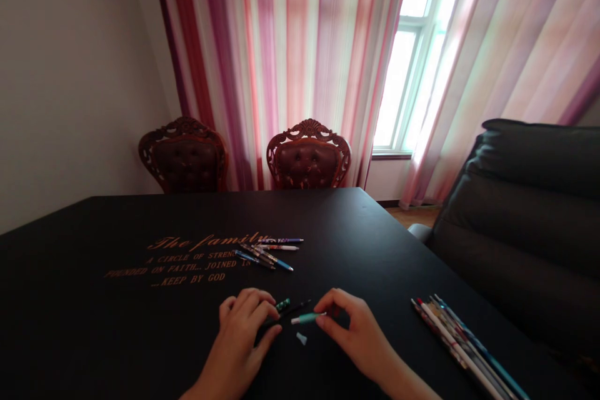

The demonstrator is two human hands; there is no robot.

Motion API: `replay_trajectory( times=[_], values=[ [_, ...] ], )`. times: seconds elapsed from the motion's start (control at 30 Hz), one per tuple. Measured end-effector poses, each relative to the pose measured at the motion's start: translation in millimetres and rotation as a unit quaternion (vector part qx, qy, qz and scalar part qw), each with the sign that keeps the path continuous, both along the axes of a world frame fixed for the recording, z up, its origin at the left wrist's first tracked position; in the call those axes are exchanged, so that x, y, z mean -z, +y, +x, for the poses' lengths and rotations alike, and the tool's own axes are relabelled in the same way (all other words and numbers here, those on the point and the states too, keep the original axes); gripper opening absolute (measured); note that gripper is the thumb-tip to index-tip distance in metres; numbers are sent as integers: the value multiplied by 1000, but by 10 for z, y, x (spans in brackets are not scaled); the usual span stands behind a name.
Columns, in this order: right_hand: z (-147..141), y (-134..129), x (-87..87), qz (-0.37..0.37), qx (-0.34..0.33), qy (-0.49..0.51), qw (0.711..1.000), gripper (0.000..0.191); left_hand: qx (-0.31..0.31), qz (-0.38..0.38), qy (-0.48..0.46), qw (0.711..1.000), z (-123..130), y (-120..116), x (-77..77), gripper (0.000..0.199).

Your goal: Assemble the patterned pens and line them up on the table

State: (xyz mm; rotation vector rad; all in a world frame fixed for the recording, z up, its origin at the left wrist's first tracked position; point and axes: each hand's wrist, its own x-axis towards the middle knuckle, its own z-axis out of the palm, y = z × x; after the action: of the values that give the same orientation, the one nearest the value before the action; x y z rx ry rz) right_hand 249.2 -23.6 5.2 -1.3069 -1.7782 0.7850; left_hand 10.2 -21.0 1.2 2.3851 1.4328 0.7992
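Observation:
My right hand point(354, 328) pinches a teal pen barrel point(305, 319) between thumb and fingertips, its pale end pointing left. My left hand point(246, 331) is curled low over the table, with index finger and thumb closed about a thin black pen part point(300, 306), whose near end is hidden under the fingers. Just beyond those fingertips lies a dark green patterned pen piece point(283, 305), partly covered by the hand. A small light blue pen tip point(301, 339) rests on the tabletop between my hands, below the teal barrel.
On the black table point(328, 219), several pens point(267, 254) lie in a loose pile past my hands. A row of longer pens point(462, 340) lies near the right edge. Two carved chairs point(309, 159) stand behind the table, and a black leather seat point(529, 225) is at the right.

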Motion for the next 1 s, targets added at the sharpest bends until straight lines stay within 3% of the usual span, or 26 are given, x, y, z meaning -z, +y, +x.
replay_trajectory(
  times=[0.17, 0.43, 0.7, 1.0],
  values=[
    [224, 139, 34, 0, 25, 30, 999, 9, -39, 39, 57, 997, -101, 112, 50, 18],
    [301, 230, 115, -19, 22, 83, 996, 13, -14, 44, 72, 996, -87, 90, 64, 16],
    [388, 291, 193, -32, 14, 137, 990, 17, -16, 30, 44, 998, -92, 103, 51, 12],
    [432, 308, 153, -60, 11, 182, 981, 17, -55, 15, 14, 998, -146, 130, 10, 8]
  ],
)
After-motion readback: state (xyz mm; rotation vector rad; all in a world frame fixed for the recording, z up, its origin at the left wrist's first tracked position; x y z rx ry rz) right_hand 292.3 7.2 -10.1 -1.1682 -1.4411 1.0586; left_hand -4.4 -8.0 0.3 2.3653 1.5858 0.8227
